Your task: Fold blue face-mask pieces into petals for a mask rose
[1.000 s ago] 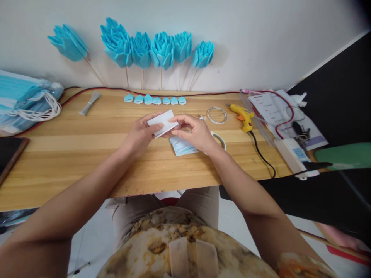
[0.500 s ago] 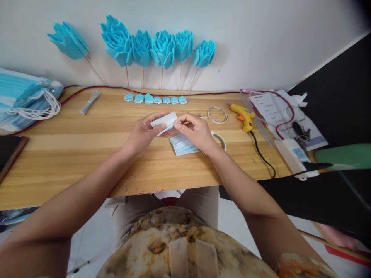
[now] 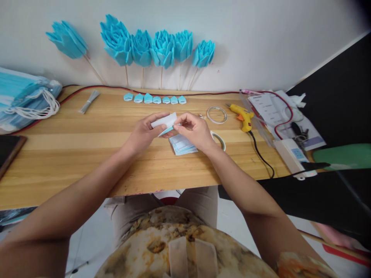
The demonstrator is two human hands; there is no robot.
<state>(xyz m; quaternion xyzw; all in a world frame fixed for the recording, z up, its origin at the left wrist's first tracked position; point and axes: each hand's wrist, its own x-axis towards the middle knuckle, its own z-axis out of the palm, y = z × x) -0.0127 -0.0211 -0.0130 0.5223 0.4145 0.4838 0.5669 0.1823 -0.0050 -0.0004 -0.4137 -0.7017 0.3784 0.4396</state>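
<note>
Between my two hands is a small piece of white-and-blue fabric (image 3: 164,120), partly folded over along its near edge. My left hand (image 3: 145,130) grips its left side, thumb on top and fingers beneath. With thumb and fingers pinched, my right hand (image 3: 194,130) holds the right end of the fold. Under and beside my right hand lies a stack of similar pale blue pieces (image 3: 182,144), partly covered by it. Further back on the table sits a row of several small folded blue pieces (image 3: 148,98).
Several blue fabric flowers (image 3: 163,48) on sticks lean along the wall. To the right are a tape roll (image 3: 216,115), a yellow glue gun (image 3: 244,117) and a power strip (image 3: 294,156). A bag of blue masks (image 3: 26,96) and a bundle of thin strips (image 3: 89,102) lie left.
The folded edge of the fabric has turned a little, so more of its blue side shows. Both hands stay in nearly the same place.
</note>
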